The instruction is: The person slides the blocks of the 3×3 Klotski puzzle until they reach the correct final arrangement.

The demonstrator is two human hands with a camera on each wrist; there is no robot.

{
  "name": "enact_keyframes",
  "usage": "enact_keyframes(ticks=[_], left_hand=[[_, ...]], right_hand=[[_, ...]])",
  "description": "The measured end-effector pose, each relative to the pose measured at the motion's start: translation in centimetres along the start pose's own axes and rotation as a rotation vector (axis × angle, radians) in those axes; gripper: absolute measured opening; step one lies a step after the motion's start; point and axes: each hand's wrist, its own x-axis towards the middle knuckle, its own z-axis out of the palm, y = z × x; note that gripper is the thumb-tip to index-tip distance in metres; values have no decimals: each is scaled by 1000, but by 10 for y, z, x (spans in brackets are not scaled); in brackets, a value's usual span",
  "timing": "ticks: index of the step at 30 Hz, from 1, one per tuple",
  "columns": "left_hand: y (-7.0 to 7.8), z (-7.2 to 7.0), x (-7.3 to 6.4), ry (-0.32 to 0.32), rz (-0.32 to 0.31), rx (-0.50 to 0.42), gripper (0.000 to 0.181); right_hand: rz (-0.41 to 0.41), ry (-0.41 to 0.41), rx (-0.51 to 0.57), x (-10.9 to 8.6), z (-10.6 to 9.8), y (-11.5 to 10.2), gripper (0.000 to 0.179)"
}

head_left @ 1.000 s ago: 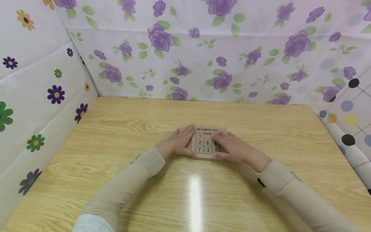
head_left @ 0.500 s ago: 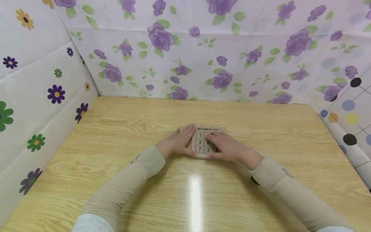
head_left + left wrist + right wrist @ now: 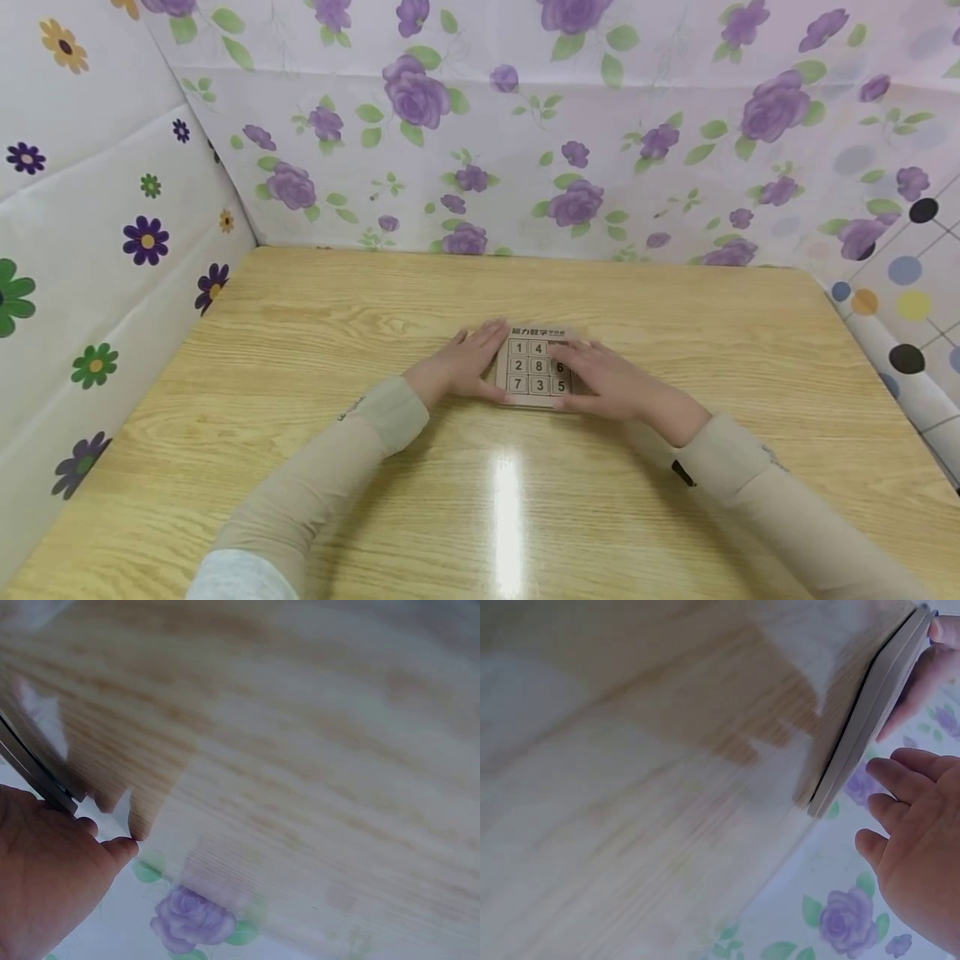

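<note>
A sliding number puzzle (image 3: 539, 402) lies flat on the table, its rows reading 1 4, then 2 8 6, then 7 3 5. Its upper right slot is partly covered by fingers. My left hand (image 3: 461, 367) holds the frame's left side, thumb at the near corner and fingers at the far one. From the right, my right hand (image 3: 615, 385) reaches over the tiles with a fingertip by the 6 and the thumb at the near edge. In the right wrist view, the other fingers (image 3: 891, 778) of the right hand extend loosely beside the puzzle's side edge (image 3: 866, 724).
The wood-grain table (image 3: 375, 292) stretches around the puzzle, with a bright light reflection in front. A floral cloth (image 3: 495, 133) hangs behind it. Patterned cloths also close off the left and right sides.
The 4 tile now shows in the top middle slot, where a gap was. My right hand went left over the puzzle, then back right. The left hand stayed in place.
</note>
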Motion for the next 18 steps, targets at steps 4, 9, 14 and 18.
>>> enact_keyframes(ticks=[4,9,14,18], left_hand=[[0,-1,0,-2,2,-5,116],[-1,-1,0,-1,0,-1,116],[-1,-1,0,-1,1,-10,116],[0,0,0,1,6,-7,116]], right_hand=[[4,9,-12,-9,0,0,75],[-17,-3,-18,-15,1,-5,74],[-5,7,-24,-10,3,-3,71],[12,13,-23,-6,3,3,74]])
